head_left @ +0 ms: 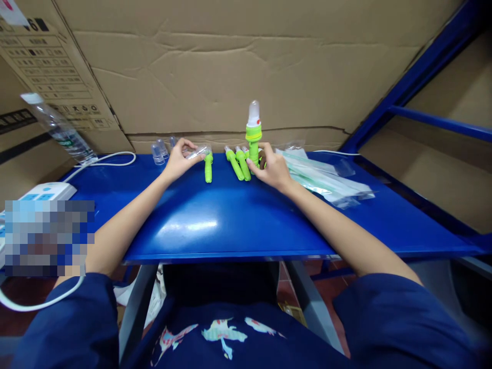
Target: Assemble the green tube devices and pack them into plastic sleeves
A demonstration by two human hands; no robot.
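Observation:
My right hand point(272, 166) is closed round the handle of a lime-green light stick point(253, 134), which stands upright with a white top under a clear dome. A red mark shows on the white part. Between the thumb and fingers of my left hand point(180, 161) is a clear plastic cap point(199, 152), lying sideways. Just right of that cap, and partly behind it, a second green light stick point(208, 169) rests on the blue table point(215, 215). Several more green sticks point(235, 165) lie side by side left of my right hand, some partly hidden by it.
Several clear caps point(157, 154) stand at the back left. Flat plastic packets with white and green strips point(326, 177) lie on the right. A water bottle point(63, 130) leans at the left, near a white power strip point(49, 192). Cardboard point(246, 66) walls the back.

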